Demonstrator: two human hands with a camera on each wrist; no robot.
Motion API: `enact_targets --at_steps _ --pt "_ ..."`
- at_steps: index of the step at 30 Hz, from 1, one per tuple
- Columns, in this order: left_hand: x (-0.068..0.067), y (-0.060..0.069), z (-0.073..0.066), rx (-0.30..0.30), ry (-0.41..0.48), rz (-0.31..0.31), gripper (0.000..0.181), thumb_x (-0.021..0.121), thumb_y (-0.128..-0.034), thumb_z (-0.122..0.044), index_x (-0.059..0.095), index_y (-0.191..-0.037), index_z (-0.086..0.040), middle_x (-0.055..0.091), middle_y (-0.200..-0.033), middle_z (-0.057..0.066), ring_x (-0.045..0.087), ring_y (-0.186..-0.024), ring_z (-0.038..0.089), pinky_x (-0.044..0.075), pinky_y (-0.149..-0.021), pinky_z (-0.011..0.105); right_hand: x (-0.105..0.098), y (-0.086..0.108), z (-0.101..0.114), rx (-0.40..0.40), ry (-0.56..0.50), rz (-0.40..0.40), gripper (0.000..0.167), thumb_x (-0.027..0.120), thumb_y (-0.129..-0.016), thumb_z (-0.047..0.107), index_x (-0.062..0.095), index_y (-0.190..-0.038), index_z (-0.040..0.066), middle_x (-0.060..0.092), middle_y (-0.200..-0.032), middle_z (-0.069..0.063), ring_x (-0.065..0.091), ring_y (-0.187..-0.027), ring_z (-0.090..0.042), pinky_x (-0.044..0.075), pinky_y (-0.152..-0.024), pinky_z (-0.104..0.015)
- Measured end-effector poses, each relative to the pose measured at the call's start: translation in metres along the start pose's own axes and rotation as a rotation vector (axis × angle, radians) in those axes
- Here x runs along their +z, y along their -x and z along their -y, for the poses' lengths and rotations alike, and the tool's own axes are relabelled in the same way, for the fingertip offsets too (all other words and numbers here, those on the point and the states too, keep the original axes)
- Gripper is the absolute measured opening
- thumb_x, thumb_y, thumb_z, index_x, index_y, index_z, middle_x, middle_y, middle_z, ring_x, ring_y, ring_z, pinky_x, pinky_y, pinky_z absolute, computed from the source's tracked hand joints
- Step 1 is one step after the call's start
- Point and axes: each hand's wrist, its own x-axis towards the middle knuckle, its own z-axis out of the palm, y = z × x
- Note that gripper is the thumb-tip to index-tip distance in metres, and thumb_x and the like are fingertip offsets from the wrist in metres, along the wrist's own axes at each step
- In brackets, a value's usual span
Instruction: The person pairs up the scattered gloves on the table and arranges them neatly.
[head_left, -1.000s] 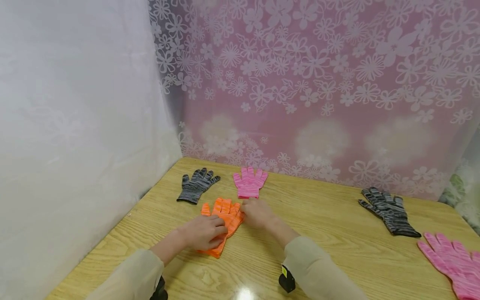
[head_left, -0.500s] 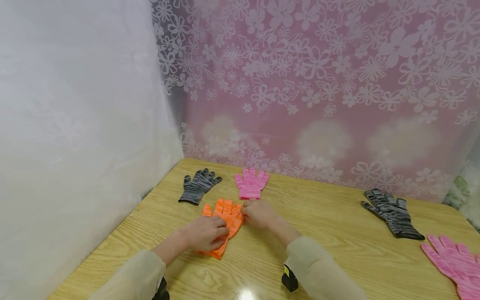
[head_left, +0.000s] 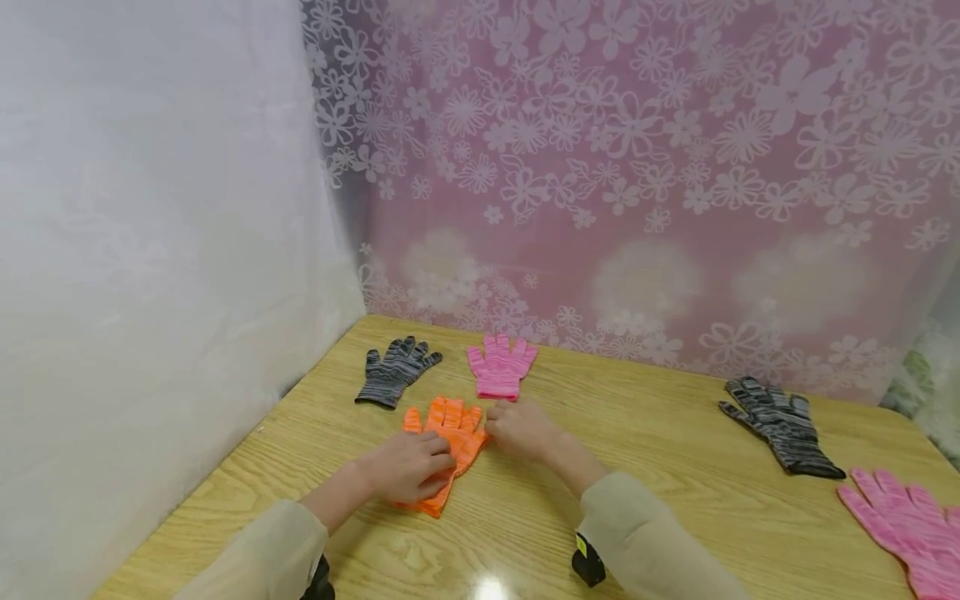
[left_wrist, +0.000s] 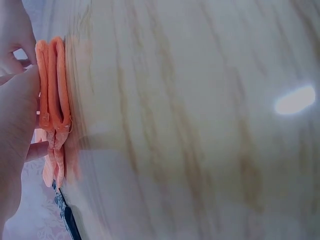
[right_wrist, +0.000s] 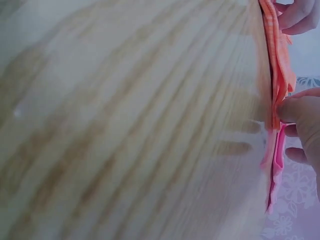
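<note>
An orange knitted glove [head_left: 467, 448] lies on the table, its fingers pointing away from the person. Resting on its palm and cuff is the left hand [head_left: 412, 467], fingers bent over the fabric and hiding part of it. At the glove's right side, the right hand [head_left: 521, 429] pinches the tip of the glove's thumb. The right wrist view shows that thumb [right_wrist: 292, 110] against the orange edge. In the left wrist view the orange cuff [left_wrist: 52, 85] stands edge-on beside the left hand [left_wrist: 15, 115], its layers slightly apart.
Behind lie a grey-black striped glove [head_left: 393, 372] and a pink glove [head_left: 501, 367]. Far right are another grey-black glove [head_left: 783, 425] and a pink one [head_left: 911, 521]. A white sheet [head_left: 172, 275] borders the wooden table [head_left: 637, 450] at left, a flowered curtain [head_left: 600, 208] behind.
The right hand and forearm have shifted slightly right and toward the person, uncovering a little more of the orange glove's thumb. The left hand stays in place on the glove.
</note>
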Motion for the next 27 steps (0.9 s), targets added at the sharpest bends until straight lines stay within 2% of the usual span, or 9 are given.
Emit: enact_targets --at_steps 6,10,14,18,20,24,27 --pt "-0.001 0.0 0.0 0.002 -0.008 -0.001 0.013 0.058 -0.0897 -0.025 0.062 -0.098 -0.016 0.053 -0.089 -0.004 0.048 -0.077 0.01 0.039 -0.063 0.018 -0.002 0.001 0.0 -0.016 -0.132 -0.043 0.003 0.065 -0.082 0.013 0.067 -0.081 0.016 0.06 -0.085 0.003 0.058 -0.077 -0.013 0.045 -0.059 -0.025" --pt "-0.002 0.001 0.0 0.002 -0.01 -0.008 0.012 0.058 -0.0894 -0.025 0.062 -0.097 -0.016 0.053 -0.088 -0.004 0.048 -0.077 0.01 0.039 -0.063 0.018 -0.003 0.003 0.001 -0.05 -0.21 0.011 0.007 0.065 -0.084 0.011 0.07 -0.085 0.016 0.061 -0.088 0.003 0.059 -0.079 -0.012 0.047 -0.065 -0.025" --pt "-0.002 0.003 0.001 0.024 -0.014 -0.038 0.011 0.061 -0.088 -0.024 0.062 -0.095 -0.016 0.052 -0.086 -0.004 0.047 -0.075 0.01 0.038 -0.061 0.017 -0.001 0.004 0.001 -0.061 -0.264 0.048 0.009 0.065 -0.084 0.009 0.072 -0.088 0.014 0.063 -0.093 0.001 0.061 -0.086 -0.014 0.048 -0.075 -0.026" --pt "-0.003 0.003 0.001 0.037 0.001 -0.062 0.01 0.063 -0.0867 -0.024 0.062 -0.093 -0.017 0.052 -0.085 -0.005 0.047 -0.075 0.009 0.038 -0.062 0.017 -0.001 0.004 0.0 -0.051 -0.285 0.046 0.008 0.064 -0.083 0.008 0.071 -0.085 0.013 0.062 -0.09 0.002 0.06 -0.083 -0.012 0.047 -0.073 -0.024" --pt "-0.005 0.002 0.001 0.032 0.008 -0.052 0.009 0.063 -0.0865 -0.023 0.062 -0.092 -0.017 0.052 -0.085 -0.005 0.047 -0.075 0.009 0.039 -0.063 0.017 -0.002 0.003 0.0 -0.013 -0.304 0.051 0.008 0.063 -0.084 0.01 0.069 -0.082 0.014 0.061 -0.087 0.003 0.059 -0.079 -0.01 0.047 -0.069 -0.024" --pt "-0.007 0.0 -0.002 0.018 0.013 -0.016 0.009 0.062 -0.0868 -0.024 0.063 -0.092 -0.017 0.052 -0.085 -0.006 0.048 -0.076 0.008 0.04 -0.065 0.018 -0.004 -0.004 0.001 0.12 -0.34 0.021 0.008 0.062 -0.086 0.013 0.069 -0.083 0.014 0.061 -0.084 0.004 0.058 -0.076 -0.011 0.047 -0.066 -0.026" --pt "-0.007 0.0 -0.002 0.031 -0.007 -0.016 0.01 0.062 -0.0871 -0.024 0.063 -0.093 -0.016 0.053 -0.086 -0.006 0.049 -0.077 0.008 0.041 -0.064 0.018 -0.006 -0.015 0.001 0.213 -0.346 0.012 0.007 0.062 -0.086 0.013 0.069 -0.086 0.014 0.061 -0.084 0.004 0.058 -0.079 -0.013 0.047 -0.067 -0.027"
